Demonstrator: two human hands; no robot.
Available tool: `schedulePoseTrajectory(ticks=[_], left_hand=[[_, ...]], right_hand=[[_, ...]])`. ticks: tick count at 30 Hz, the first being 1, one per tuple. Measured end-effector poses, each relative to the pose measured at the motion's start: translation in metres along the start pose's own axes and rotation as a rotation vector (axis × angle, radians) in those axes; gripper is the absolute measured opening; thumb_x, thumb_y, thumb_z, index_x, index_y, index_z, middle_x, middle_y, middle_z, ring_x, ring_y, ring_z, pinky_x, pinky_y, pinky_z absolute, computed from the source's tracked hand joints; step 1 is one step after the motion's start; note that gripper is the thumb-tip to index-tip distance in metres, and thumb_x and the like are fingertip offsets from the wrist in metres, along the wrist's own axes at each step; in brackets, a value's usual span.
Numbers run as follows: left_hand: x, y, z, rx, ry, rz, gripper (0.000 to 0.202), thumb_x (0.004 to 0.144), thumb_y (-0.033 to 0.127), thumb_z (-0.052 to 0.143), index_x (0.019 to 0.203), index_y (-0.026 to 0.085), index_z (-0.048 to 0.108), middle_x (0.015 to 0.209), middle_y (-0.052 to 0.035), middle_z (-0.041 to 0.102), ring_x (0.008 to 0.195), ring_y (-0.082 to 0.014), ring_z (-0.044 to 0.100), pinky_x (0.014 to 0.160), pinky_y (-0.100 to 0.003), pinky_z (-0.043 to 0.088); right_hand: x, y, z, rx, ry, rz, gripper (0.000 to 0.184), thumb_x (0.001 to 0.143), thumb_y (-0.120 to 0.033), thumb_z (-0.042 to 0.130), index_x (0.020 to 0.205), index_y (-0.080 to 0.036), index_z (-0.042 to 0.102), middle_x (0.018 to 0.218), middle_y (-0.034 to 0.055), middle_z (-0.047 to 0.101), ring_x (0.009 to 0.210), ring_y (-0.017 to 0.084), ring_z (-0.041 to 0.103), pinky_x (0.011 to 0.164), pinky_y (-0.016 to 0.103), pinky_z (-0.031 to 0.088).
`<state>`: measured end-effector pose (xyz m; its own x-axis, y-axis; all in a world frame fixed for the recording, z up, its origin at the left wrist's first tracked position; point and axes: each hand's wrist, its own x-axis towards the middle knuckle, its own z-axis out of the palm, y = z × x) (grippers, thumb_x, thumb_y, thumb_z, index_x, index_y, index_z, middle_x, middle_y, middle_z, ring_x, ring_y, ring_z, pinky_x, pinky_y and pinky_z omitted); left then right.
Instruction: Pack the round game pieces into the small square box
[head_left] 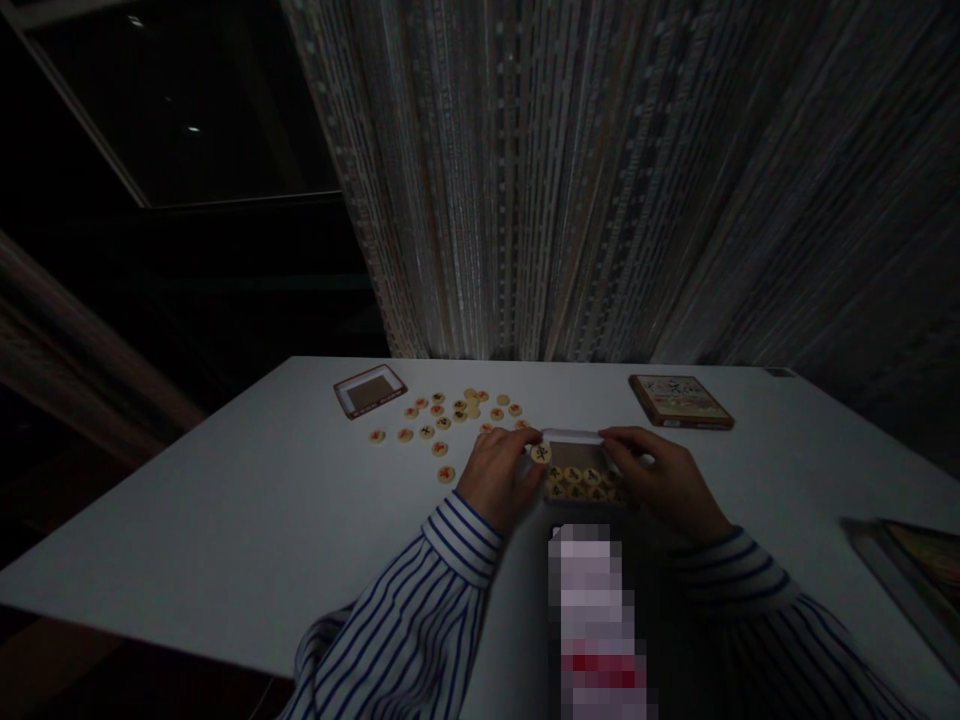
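Note:
My left hand (499, 475) pinches a round xiangqi piece (541, 453) with a black character, between thumb and index finger, at the left edge of a small open box (576, 456). Two rows of xiangqi pieces (573, 475) with black characters lie in the near part of the box; its far part shows a bare brownish bottom. My right hand (666, 475) grips the right side of the box, fingertips at its far right corner. Loose xiangqi pieces (443, 423), several with red and several with black characters, are scattered on the table left of and beyond my left hand.
The white table (300, 500) reaches back to a striped curtain (517, 200). A shallow open tray or lid (371, 391) lies at the back left, a flat printed box (680, 400) at the back right. Another flat item (926, 560) is at the right edge. A pixelated patch covers the front middle.

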<state>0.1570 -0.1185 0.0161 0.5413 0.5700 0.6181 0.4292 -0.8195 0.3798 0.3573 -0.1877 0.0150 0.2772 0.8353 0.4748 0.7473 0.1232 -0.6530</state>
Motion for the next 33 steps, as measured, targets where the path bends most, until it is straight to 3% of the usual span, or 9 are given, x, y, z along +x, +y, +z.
schedulePoseTrajectory(ticks=[7, 16, 23, 33], left_hand=[[0.015, 0.007, 0.008, -0.007, -0.09, 0.03, 0.034, 0.071, 0.014, 0.061, 0.104, 0.017, 0.053, 0.091, -0.0069, 0.064, 0.087, -0.0214, 0.057, 0.078, -0.038, 0.045], [0.028, 0.013, 0.032, -0.054, -0.123, 0.033, 0.038, 0.072, 0.013, 0.06, 0.108, 0.018, 0.051, 0.095, -0.0066, 0.065, 0.089, -0.021, 0.057, 0.08, -0.039, 0.045], [0.02, 0.011, 0.051, -0.051, -0.159, 0.051, 0.033, 0.075, 0.02, 0.058, 0.107, 0.02, 0.053, 0.095, -0.0064, 0.065, 0.088, -0.0209, 0.058, 0.076, -0.036, 0.046], [0.016, 0.014, 0.053, -0.091, -0.13, 0.132, 0.025, 0.081, 0.034, 0.051, 0.099, 0.018, 0.058, 0.081, -0.0059, 0.064, 0.074, -0.0192, 0.058, 0.064, -0.031, 0.044]], right_hand=[[-0.002, 0.003, -0.001, 0.006, 0.002, 0.006, 0.023, 0.077, -0.033, 0.049, 0.086, -0.018, 0.064, 0.08, 0.0063, 0.067, 0.073, 0.019, 0.062, 0.057, 0.029, 0.05], [-0.004, 0.01, -0.001, -0.009, -0.046, -0.025, 0.019, 0.076, -0.031, 0.05, 0.08, -0.019, 0.063, 0.076, 0.0039, 0.068, 0.069, 0.017, 0.062, 0.062, 0.03, 0.05], [-0.008, 0.012, -0.001, 0.046, -0.117, 0.054, 0.02, 0.077, -0.036, 0.052, 0.082, -0.02, 0.063, 0.073, 0.0019, 0.067, 0.067, 0.016, 0.061, 0.059, 0.028, 0.048], [-0.007, -0.001, -0.003, 0.356, -0.165, 0.228, 0.016, 0.066, -0.032, 0.062, 0.076, -0.02, 0.064, 0.074, 0.0027, 0.07, 0.069, 0.018, 0.064, 0.063, 0.033, 0.053]])
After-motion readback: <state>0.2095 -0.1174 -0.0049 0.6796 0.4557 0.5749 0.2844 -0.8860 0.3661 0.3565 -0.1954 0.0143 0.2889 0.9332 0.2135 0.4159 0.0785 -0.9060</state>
